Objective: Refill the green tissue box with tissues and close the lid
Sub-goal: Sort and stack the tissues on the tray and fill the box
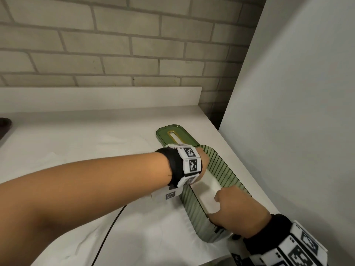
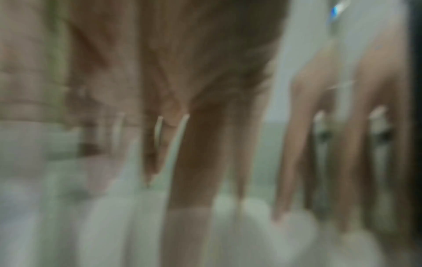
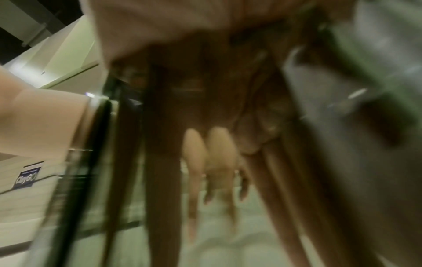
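The green ribbed tissue box (image 1: 194,210) stands open near the counter's right edge, with a white stack of tissues (image 1: 209,192) inside. Its green lid (image 1: 184,134), with a long slot, lies flat just beyond the box. My left hand (image 1: 204,160) reaches into the far end, its fingers (image 2: 191,162) straight and pressing down on the tissues (image 2: 114,225). My right hand (image 1: 238,210) is in the near end, its fingers (image 3: 160,162) straight down on the tissues (image 3: 217,243) and the thumb out. Both wrist views are blurred.
A tall white panel (image 1: 297,112) rises close on the right, past the counter's edge. A brick wall and a white backsplash (image 1: 96,96) run behind. A black cable (image 1: 113,223) crosses white paper (image 1: 153,233) by the box. A dark object (image 1: 4,123) sits far left.
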A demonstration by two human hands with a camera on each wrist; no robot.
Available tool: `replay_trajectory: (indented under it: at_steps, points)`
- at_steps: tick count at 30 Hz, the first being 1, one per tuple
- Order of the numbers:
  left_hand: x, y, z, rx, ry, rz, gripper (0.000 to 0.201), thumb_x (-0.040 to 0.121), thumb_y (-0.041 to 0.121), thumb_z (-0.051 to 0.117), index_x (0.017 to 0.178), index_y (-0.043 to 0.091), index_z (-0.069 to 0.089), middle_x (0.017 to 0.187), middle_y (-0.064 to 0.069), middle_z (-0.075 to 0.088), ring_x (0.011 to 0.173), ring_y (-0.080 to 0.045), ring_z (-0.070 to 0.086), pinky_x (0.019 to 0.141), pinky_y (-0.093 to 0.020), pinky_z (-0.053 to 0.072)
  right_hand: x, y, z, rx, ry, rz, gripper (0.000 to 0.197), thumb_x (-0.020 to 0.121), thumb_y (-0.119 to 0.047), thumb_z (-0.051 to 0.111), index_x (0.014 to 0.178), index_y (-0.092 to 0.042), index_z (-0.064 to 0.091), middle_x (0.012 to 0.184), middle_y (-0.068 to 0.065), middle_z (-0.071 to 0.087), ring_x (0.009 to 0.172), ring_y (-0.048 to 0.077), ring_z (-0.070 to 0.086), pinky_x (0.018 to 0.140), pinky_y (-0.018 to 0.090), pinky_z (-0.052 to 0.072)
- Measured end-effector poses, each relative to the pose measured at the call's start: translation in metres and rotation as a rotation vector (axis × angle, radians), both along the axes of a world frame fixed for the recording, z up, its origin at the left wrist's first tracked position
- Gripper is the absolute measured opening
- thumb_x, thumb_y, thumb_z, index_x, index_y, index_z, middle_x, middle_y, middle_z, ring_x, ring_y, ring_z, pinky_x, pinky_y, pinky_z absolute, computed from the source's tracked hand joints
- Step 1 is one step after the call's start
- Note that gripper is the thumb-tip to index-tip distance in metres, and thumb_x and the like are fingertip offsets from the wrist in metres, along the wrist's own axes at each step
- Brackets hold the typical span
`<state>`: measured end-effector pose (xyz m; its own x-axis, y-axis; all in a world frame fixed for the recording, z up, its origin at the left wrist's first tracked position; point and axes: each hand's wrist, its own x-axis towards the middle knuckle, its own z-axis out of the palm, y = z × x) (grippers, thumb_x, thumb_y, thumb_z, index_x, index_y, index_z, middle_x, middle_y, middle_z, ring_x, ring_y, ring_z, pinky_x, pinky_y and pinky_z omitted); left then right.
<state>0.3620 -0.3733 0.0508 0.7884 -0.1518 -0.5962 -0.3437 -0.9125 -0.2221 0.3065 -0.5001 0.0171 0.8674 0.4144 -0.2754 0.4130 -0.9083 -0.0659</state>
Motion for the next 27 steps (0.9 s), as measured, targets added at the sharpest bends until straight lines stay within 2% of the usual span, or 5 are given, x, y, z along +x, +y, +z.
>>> replay_trajectory:
  at_steps: [6, 13, 19, 23, 27]
  points:
    - [-0.026, 0.067, 0.036, -0.483, -0.357, 0.219, 0.065, 0.075, 0.034, 0.075, 0.132, 0.020, 0.048, 0.115, 0.005, 0.063, 0.106, -0.016, 0.058, 0.088, -0.034, 0.049, -0.019, -0.004, 0.010, 0.304, -0.277, -0.081, 0.032, 0.085, -0.053, 0.056, 0.108, -0.034, 0.064, 0.097, -0.013, 0.069, 0.091, 0.003, 0.062, 0.082, 0.022, 0.049]
    - [-0.092, 0.176, -0.002, -0.548, -0.299, 0.583, 0.055, 0.075, 0.041, 0.073, 0.125, 0.031, 0.051, 0.100, 0.018, 0.061, 0.083, -0.002, 0.050, 0.083, -0.024, 0.042, -0.062, 0.016, 0.037, 0.783, -0.195, 0.022, 0.013, 0.071, -0.033, 0.073, 0.059, -0.035, 0.066, 0.043, -0.014, 0.055, 0.041, 0.002, 0.054, 0.056, 0.004, 0.042]
    - [-0.135, 0.216, -0.046, -0.635, -0.166, 0.708, 0.054, 0.074, 0.037, 0.075, 0.123, 0.033, 0.051, 0.103, 0.021, 0.057, 0.079, 0.006, 0.049, 0.077, -0.014, 0.040, -0.060, 0.051, 0.011, 0.531, 0.137, 0.118, 0.016, 0.080, -0.038, 0.069, 0.077, -0.048, 0.057, 0.076, -0.029, 0.062, 0.074, -0.009, 0.059, 0.068, 0.008, 0.046]
    - [-0.150, 0.223, -0.059, -0.736, -0.194, 0.771, 0.058, 0.074, 0.037, 0.076, 0.125, 0.034, 0.048, 0.116, 0.016, 0.051, 0.097, -0.003, 0.053, 0.080, -0.013, 0.041, -0.055, 0.077, -0.011, 0.324, 0.169, 0.152, 0.038, 0.085, -0.047, 0.061, 0.119, -0.034, 0.058, 0.101, -0.018, 0.056, 0.080, -0.003, 0.054, 0.081, 0.009, 0.041]
    - [-0.158, 0.227, -0.067, -0.787, -0.199, 0.792, 0.060, 0.074, 0.037, 0.076, 0.127, 0.032, 0.047, 0.121, 0.012, 0.047, 0.102, -0.005, 0.051, 0.085, -0.015, 0.039, -0.042, 0.111, -0.025, 0.206, 0.144, 0.174, 0.057, 0.088, -0.049, 0.055, 0.136, -0.022, 0.044, 0.132, -0.005, 0.046, 0.122, 0.009, 0.044, 0.101, 0.017, 0.030]
